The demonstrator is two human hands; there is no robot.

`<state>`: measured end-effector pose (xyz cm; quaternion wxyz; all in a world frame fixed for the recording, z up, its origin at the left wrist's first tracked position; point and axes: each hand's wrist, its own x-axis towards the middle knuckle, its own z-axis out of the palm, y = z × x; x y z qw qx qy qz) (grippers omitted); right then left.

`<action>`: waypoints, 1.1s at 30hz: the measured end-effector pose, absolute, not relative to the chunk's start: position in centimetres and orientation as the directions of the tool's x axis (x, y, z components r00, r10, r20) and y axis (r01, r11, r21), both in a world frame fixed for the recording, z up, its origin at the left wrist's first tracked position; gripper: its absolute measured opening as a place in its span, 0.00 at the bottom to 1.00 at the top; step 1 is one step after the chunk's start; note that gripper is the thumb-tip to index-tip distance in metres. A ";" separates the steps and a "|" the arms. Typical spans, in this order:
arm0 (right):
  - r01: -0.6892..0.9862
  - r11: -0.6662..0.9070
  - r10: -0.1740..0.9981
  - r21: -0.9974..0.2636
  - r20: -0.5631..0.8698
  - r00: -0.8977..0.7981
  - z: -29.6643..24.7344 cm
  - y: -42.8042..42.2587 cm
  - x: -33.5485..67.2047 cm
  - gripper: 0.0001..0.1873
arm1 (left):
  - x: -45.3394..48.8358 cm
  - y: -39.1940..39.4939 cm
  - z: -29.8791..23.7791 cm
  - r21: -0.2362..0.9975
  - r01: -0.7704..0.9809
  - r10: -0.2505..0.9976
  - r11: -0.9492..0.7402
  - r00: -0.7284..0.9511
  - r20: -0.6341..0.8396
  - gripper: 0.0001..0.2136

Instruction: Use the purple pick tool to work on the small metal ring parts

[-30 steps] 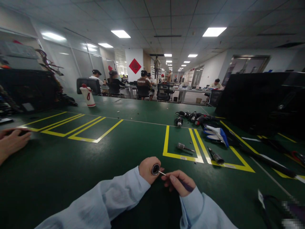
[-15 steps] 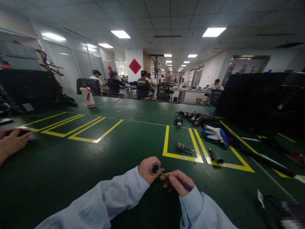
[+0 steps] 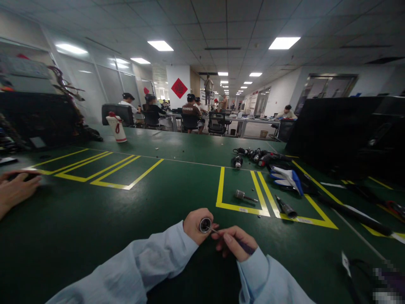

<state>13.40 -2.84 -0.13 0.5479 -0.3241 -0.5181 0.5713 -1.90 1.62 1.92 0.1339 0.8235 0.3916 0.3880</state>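
My left hand (image 3: 195, 223) is closed around a round metal cylinder (image 3: 205, 225), whose open end faces up towards me. From the right, my right hand (image 3: 236, 242) grips a screwdriver (image 3: 246, 247) with a dark handle and a thin metal shaft. The shaft's tip reaches into the cylinder's opening; exactly what it touches inside is too small to tell. Beyond my hands, a metal part with a thin stem (image 3: 241, 194) lies inside a yellow taped box. To its right, a tapered metal part (image 3: 287, 207) lies in the neighbouring box.
Blue-and-white gloves (image 3: 286, 179) and several dark metal parts (image 3: 253, 155) lie at the back right. A white cup with a red top (image 3: 116, 126) stands at the far left. Another person's hand (image 3: 19, 190) rests on a mouse at the left edge. A large black monitor (image 3: 332, 135) stands on the right.
Almost nothing differs. My right hand and the screwdriver have shifted very slightly left, while the cylinder stays in my left hand.
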 end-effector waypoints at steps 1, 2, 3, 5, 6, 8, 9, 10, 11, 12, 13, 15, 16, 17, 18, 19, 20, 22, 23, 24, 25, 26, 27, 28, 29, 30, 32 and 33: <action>-0.289 0.140 0.962 -0.947 0.199 -0.185 -0.1 -2.9 13.4 0.13 | -1.9 1.6 1.9 0.524 0.544 0.750 -0.656 0.390 0.534 0.10; -0.284 0.141 0.964 -0.948 0.197 -0.180 0.0 -2.9 13.4 0.13 | -1.9 1.6 1.9 0.517 0.551 0.749 -0.656 0.389 0.536 0.10; -0.278 0.139 0.966 -0.951 0.192 -0.174 0.0 -2.9 13.5 0.13 | -2.0 1.7 1.8 0.504 0.562 0.747 -0.656 0.389 0.539 0.10; -0.261 0.133 0.969 -0.956 0.181 -0.169 0.1 -2.9 13.5 0.13 | -2.0 1.7 1.8 0.462 0.594 0.738 -0.659 0.390 0.551 0.09; -0.253 0.131 0.970 -0.958 0.177 -0.169 0.1 -2.9 13.5 0.13 | -2.0 1.7 1.7 0.440 0.610 0.733 -0.659 0.392 0.555 0.08; -0.248 0.136 0.967 -0.959 0.183 -0.176 0.1 -3.0 13.5 0.13 | -2.1 1.7 1.7 0.409 0.624 0.722 -0.666 0.401 0.564 0.08; -0.252 0.143 0.965 -0.957 0.191 -0.181 0.2 -3.0 13.5 0.13 | -2.1 1.7 1.7 0.408 0.621 0.719 -0.669 0.403 0.566 0.08; -0.257 0.150 0.962 -0.955 0.201 -0.185 0.2 -3.0 13.5 0.12 | -2.1 1.7 1.7 0.415 0.613 0.718 -0.672 0.404 0.567 0.09; -0.263 0.156 0.960 -0.952 0.209 -0.188 0.2 -3.0 13.5 0.12 | -2.1 1.7 1.8 0.428 0.600 0.718 -0.675 0.403 0.567 0.09; -0.268 0.160 0.958 -0.950 0.215 -0.190 0.1 -3.0 13.5 0.12 | -2.1 1.7 1.8 0.445 0.586 0.719 -0.677 0.401 0.568 0.09; -0.273 0.162 0.957 -0.948 0.219 -0.191 0.1 -2.9 13.4 0.12 | -2.0 1.7 1.9 0.462 0.571 0.721 -0.679 0.399 0.567 0.10; -0.282 0.164 0.956 -0.945 0.223 -0.193 0.0 -2.9 13.4 0.12 | -2.0 1.6 2.0 0.489 0.545 0.724 -0.681 0.398 0.563 0.11; -0.284 0.165 0.955 -0.944 0.224 -0.193 0.0 -2.9 13.4 0.12 | -2.0 1.6 2.0 0.498 0.538 0.725 -0.681 0.398 0.561 0.11; -0.284 0.167 0.955 -0.944 0.226 -0.190 0.0 -2.9 13.4 0.13 | -1.9 1.5 2.0 0.501 0.536 0.727 -0.679 0.396 0.561 0.11; -0.279 0.169 0.956 -0.945 0.226 -0.187 0.0 -2.8 13.4 0.13 | -1.9 1.6 2.0 0.498 0.542 0.728 -0.677 0.394 0.561 0.11; -0.272 0.171 0.957 -0.947 0.225 -0.183 0.0 -2.8 13.4 0.13 | -1.9 1.6 2.0 0.487 0.556 0.728 -0.674 0.391 0.563 0.11; -0.263 0.170 0.959 -0.950 0.221 -0.178 0.0 -2.8 13.4 0.13 | -2.0 1.6 1.9 0.467 0.573 0.725 -0.673 0.390 0.568 0.10; -0.241 0.164 0.963 -0.957 0.208 -0.169 0.0 -2.9 13.4 0.14 | -2.0 1.7 1.8 0.413 0.608 0.710 -0.678 0.398 0.581 0.10; -0.231 0.160 0.965 -0.960 0.201 -0.167 0.0 -2.9 13.4 0.14 | -2.1 1.8 1.7 0.387 0.618 0.700 -0.684 0.406 0.588 0.09; -0.224 0.156 0.966 -0.962 0.196 -0.168 0.1 -2.9 13.4 0.14 | -2.1 1.8 1.6 0.367 0.621 0.689 -0.692 0.417 0.594 0.09; -0.221 0.153 0.967 -0.963 0.192 -0.170 0.1 -2.9 13.4 0.14 | -2.1 1.9 1.6 0.357 0.618 0.679 -0.701 0.425 0.598 0.09; -0.221 0.150 0.966 -0.964 0.191 -0.174 0.1 -2.9 13.4 0.14 | -2.1 1.9 1.5 0.357 0.610 0.674 -0.708 0.431 0.600 0.09; -0.226 0.149 0.965 -0.963 0.191 -0.179 0.2 -3.0 13.4 0.14 | -2.1 1.9 1.5 0.370 0.596 0.673 -0.713 0.433 0.599 0.09; -0.233 0.149 0.963 -0.961 0.194 -0.186 0.2 -3.0 13.3 0.14 | -2.1 1.9 1.5 0.393 0.578 0.677 -0.715 0.433 0.595 0.10; -0.241 0.150 0.961 -0.959 0.199 -0.192 0.2 -3.0 13.3 0.14 | -2.1 1.9 1.5 0.424 0.556 0.684 -0.715 0.431 0.589 0.10; -0.250 0.153 0.959 -0.956 0.204 -0.197 0.2 -3.0 13.3 0.14 | -2.1 1.8 1.6 0.458 0.532 0.693 -0.712 0.427 0.581 0.10; -0.263 0.156 0.956 -0.952 0.213 -0.203 0.2 -3.0 13.3 0.13 | -2.0 1.7 1.7 0.519 0.491 0.713 -0.699 0.423 0.560 0.10; -0.266 0.157 0.955 -0.951 0.215 -0.205 0.2 -3.0 13.3 0.13 | -1.9 1.7 1.8 0.541 0.481 0.723 -0.690 0.420 0.549 0.10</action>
